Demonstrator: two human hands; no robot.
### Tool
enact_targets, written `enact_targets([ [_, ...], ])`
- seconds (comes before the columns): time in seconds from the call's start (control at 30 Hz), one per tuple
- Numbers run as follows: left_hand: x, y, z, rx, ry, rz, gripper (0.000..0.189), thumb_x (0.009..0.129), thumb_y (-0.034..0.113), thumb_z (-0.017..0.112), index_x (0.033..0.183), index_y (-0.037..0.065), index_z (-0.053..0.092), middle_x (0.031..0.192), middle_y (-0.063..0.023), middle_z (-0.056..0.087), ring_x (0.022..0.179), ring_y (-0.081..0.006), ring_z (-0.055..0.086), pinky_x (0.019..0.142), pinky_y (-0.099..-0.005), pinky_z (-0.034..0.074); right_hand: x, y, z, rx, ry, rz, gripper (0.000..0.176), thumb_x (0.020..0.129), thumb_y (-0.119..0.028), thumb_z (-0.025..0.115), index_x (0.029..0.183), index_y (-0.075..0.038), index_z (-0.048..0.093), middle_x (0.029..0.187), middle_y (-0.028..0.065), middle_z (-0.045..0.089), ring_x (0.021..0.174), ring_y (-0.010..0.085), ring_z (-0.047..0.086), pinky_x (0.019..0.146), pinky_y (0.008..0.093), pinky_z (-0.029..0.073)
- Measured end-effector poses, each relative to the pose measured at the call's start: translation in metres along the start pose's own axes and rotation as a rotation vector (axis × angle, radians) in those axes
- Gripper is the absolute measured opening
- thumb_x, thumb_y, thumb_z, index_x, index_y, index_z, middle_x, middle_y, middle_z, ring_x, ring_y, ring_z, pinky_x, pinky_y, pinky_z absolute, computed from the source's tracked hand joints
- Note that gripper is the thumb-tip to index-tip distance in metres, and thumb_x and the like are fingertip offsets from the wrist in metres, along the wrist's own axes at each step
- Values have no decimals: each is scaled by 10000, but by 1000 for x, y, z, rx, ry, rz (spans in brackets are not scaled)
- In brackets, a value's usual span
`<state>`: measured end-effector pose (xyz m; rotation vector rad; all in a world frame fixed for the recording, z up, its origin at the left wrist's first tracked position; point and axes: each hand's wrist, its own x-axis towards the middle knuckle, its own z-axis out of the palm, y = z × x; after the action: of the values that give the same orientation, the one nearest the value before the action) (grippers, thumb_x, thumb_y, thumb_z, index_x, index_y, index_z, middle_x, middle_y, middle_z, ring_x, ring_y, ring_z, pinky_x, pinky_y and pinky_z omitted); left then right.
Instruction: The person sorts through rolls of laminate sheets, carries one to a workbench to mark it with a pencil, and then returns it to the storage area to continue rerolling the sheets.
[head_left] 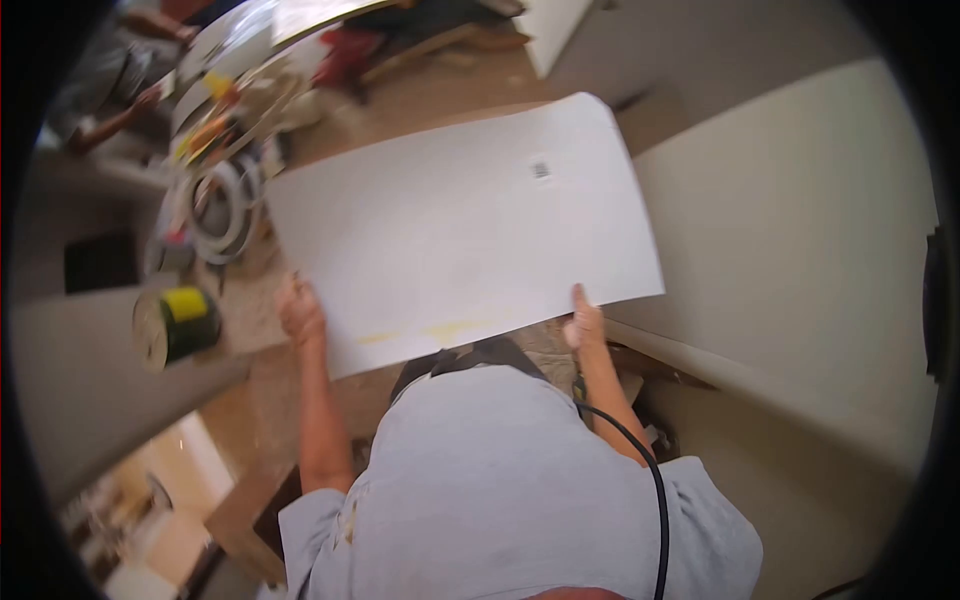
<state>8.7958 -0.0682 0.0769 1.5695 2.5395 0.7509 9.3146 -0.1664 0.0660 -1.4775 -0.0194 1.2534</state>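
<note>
A large pale panel (pixel 790 260) stands along the right side, and beside it the white sheet (pixel 450 235) is spread in front of the person's body, reaching out over a brown surface (pixel 440 115). The sheet looks light for its size and fairly stiff, since it spans well beyond the hands without folding; even so, its right edge bows, so it would probably flex, and a sharp bend could crease it. Its face looks smooth and may be a little slippery. The two ends of the near edge seem a sound place to take hold, with the hands well apart so that the middle does not sag. To the left lie pale rings (pixel 222 210), too blurred to identify, and near them a dark can (pixel 177 325) with a yellow patch; no lettering on it can be read. The left hand (pixel 301 312) is closed on the sheet's near left corner area; the right hand (pixel 585 326) pinches the near edge toward its right end, thumb on top, the fingers below mostly hidden. Faint yellow streaks (pixel 452 328) mark the sheet near that edge. Smallest is a dark printed mark (pixel 541 171) toward the far right, perhaps a label or code, unreadable here.
</note>
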Motion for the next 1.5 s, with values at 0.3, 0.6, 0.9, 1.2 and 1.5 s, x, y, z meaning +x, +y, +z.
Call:
enact_targets([
  [0.3,20,-1,28,145,39,-72,277,972,241,642,1114,17,725,1140,-212,687,1031,-413,641,898,-474,512,24,-11,-26,336,247,-242,422,958,-147,729,1319,-48,534,1229,96,647,1166,242,620,962,443,534],
  [0.6,15,26,20,298,133,-120,204,982,253,648,1056,87,740,1016,-168,642,962,-382,642,847,-479,530,26,-134,16,-1699,616,-567,817,823,-231,795,1527,-103,401,1551,220,386,1434,370,392,1159,496,346],
  [0.9,26,-4,27,220,111,-2,232,975,234,652,1090,44,719,1015,-197,662,948,-398,646,840,-467,525,142,-158,70,-1181,231,-554,562,919,-406,693,1275,27,648,1209,244,707,1152,421,657,1001,452,502],
  [1.2,32,-14,23,52,92,-249,268,963,238,653,1070,-1,710,1020,-189,718,948,-362,682,851,-446,524,149,-156,53,-809,57,-212,419,892,-286,762,1123,60,707,908,106,705,801,168,620,736,355,503],
  [1.5,46,-25,13,-186,-129,-341,266,950,237,680,932,-29,678,787,-61,648,699,-173,558,692,-354,484,137,-163,62,-734,95,-172,312,906,-266,768,961,37,713,757,30,638,666,112,543,610,305,447],
])
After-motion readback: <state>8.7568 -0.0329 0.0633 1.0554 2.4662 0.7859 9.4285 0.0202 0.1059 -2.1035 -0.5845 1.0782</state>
